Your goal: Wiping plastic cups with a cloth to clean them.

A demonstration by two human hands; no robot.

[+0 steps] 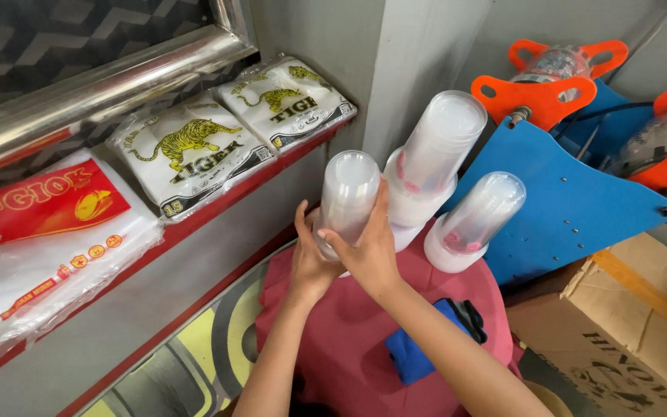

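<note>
Both my hands grip a tall stack of clear plastic cups (345,197) wrapped in a clear sleeve. My left hand (309,259) holds it from the near left side, and my right hand (368,247) wraps the right side near its base. The stack stands on a red cloth-covered surface (333,340). Two similar wrapped cup stacks stand close behind: a taller one (434,150) and a shorter one (472,220) to the right.
Plastic bag packs with a yellow tiger picture (187,154) and a red-labelled pack (48,224) lie on a ledge at left. A blue and orange machine (573,193) stands at right, a cardboard box (619,324) below it. A blue cloth (426,347) lies near my right forearm.
</note>
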